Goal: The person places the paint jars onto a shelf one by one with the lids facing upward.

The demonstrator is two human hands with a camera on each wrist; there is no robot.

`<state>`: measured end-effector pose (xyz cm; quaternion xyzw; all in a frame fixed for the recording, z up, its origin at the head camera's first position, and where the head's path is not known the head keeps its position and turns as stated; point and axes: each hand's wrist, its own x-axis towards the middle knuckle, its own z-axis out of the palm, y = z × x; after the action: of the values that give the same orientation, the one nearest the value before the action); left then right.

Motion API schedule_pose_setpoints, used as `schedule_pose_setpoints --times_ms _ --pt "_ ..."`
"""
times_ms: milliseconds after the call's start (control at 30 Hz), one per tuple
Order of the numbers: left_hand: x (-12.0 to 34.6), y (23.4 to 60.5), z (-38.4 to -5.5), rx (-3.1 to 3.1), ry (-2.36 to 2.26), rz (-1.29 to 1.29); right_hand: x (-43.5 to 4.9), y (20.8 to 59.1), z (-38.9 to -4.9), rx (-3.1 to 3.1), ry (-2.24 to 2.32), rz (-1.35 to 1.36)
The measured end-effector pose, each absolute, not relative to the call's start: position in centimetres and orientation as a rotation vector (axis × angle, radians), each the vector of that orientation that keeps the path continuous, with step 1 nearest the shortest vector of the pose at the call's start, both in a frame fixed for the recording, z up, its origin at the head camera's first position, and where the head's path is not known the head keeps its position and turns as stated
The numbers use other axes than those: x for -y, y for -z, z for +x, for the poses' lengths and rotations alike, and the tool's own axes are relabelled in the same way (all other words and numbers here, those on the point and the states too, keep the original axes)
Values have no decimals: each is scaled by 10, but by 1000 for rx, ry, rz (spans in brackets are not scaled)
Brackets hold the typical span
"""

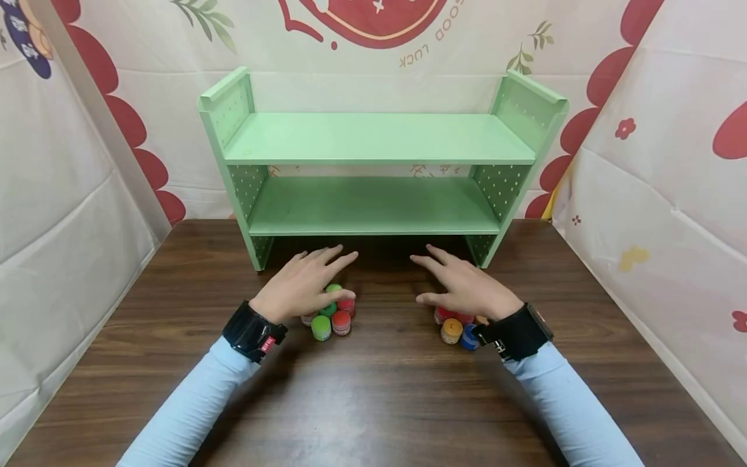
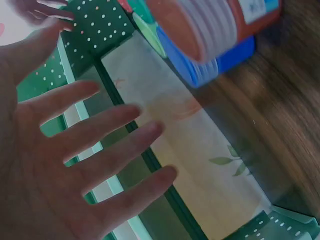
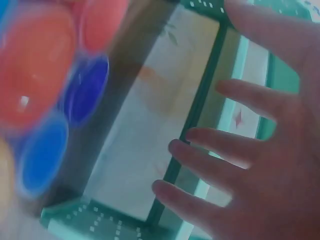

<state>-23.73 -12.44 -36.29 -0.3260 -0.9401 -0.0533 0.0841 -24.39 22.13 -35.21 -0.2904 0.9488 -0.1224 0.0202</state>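
Note:
My left hand (image 1: 306, 285) hovers, fingers spread, over a cluster of small lidded jars on the table. A light green jar (image 1: 321, 327) and a red jar (image 1: 341, 322) show at its front, others partly hidden under the hand. Opposite, my right hand (image 1: 473, 288) spreads its fingers over a second cluster, where an orange-lidded jar (image 1: 451, 331) and a blue-lidded jar (image 1: 469, 338) stand out. Neither hand holds anything. In the left wrist view, an orange jar (image 2: 220, 25) looms close beside a blue jar (image 2: 200, 65). Bright blue (image 3: 44, 155) and orange-red lids (image 3: 37, 65) fill the right wrist view's left side.
A light green two-tier shelf (image 1: 379, 139) with perforated side panels stands at the back of the dark wooden table (image 1: 373, 402). Both hands are in front of its legs. Printed white cloth (image 1: 373, 91) hangs behind and along both sides.

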Motion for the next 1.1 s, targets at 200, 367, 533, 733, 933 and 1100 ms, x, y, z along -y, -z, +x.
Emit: schedule_pose_setpoints --times_ms 200,367,533,733,933,1100 --pt "136 361 -245 2845 190 -971 -250 338 -254 -3099 484 -784" --pt "140 362 -248 2915 235 -951 -268 333 -260 -3172 604 -693" --pt "139 369 -249 2982 266 -976 -279 333 -263 -3240 696 -604" --pt "135 378 -250 2979 284 -1000 -293 335 -269 -3321 788 -534" --pt "134 383 -253 2960 302 -978 -305 336 -273 -3358 878 -482" --pt "140 387 -259 2940 259 -875 -312 337 -275 -3441 936 -371"
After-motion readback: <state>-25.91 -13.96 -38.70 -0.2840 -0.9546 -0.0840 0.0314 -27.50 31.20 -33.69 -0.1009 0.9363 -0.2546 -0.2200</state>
